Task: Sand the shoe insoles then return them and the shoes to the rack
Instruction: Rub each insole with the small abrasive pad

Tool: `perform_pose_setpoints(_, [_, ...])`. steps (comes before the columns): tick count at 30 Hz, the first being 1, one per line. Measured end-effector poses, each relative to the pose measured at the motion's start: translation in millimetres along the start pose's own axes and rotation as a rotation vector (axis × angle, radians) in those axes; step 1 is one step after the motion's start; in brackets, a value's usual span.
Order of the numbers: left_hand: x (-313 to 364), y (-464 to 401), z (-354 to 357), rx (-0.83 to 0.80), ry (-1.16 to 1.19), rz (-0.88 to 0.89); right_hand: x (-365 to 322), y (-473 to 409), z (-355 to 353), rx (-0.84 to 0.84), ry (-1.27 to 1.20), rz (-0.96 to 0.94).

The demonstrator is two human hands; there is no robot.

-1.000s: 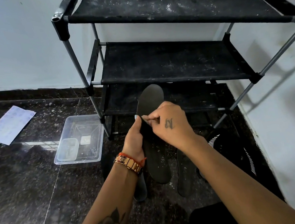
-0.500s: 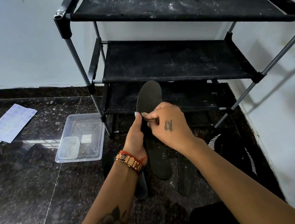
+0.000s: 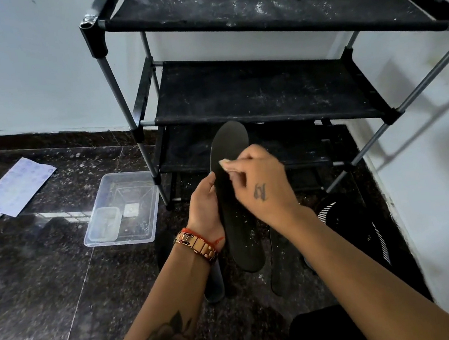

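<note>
Clearly the sanding step is in hand. Left hand (image 3: 204, 208) grips a dark insole (image 3: 234, 196) along its left edge, holding it lengthwise above the floor (image 3: 34, 275), toe end pointing toward the rack (image 3: 265, 95). Right hand (image 3: 258, 182) pinches a small pale scrap of sandpaper (image 3: 224, 163) (too blurred to read its grit or shape) against the insole's upper face, near the forefoot.

Two more insoles (image 3: 281, 264) lie flat on the floor beneath the held one, one just left of it and one just right. A dark shoe with white stripes (image 3: 364, 226) sits near the wall, at the floor's right edge, beside the rack's front right leg. The rack's visible upper shelves carry only pale dust; nothing is returned yet.

At the floor's left side: a clear plastic tub (image 3: 121, 209) with a smaller container inside, and a printed sheet (image 3: 18, 187) beyond it.

Judgement: early in the task. Next move calls for firm strokes along the face while the left hand braces the flexible insole against bending.
</note>
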State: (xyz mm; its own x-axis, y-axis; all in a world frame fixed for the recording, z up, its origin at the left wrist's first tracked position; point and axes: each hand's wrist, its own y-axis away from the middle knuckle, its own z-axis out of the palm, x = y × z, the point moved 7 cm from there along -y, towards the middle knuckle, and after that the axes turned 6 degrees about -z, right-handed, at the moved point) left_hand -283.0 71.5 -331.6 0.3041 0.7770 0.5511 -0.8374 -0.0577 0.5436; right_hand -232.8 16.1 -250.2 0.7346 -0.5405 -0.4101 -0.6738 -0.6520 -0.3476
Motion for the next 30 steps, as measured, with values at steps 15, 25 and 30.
perform_pose_setpoints(15, [0, 2, 1, 0.008, 0.094, -0.056, 37, -3, -21, 0.023, 0.137, 0.216])
perform_pose_setpoints(25, [-4, 1, -2, 0.047, 0.015, -0.046, -4, 4, 9, -0.167, 0.008, 0.047])
perform_pose_setpoints(30, [-9, 1, 1, 0.036, 0.009, -0.129, 42, 2, -5, -0.171, 0.190, 0.244])
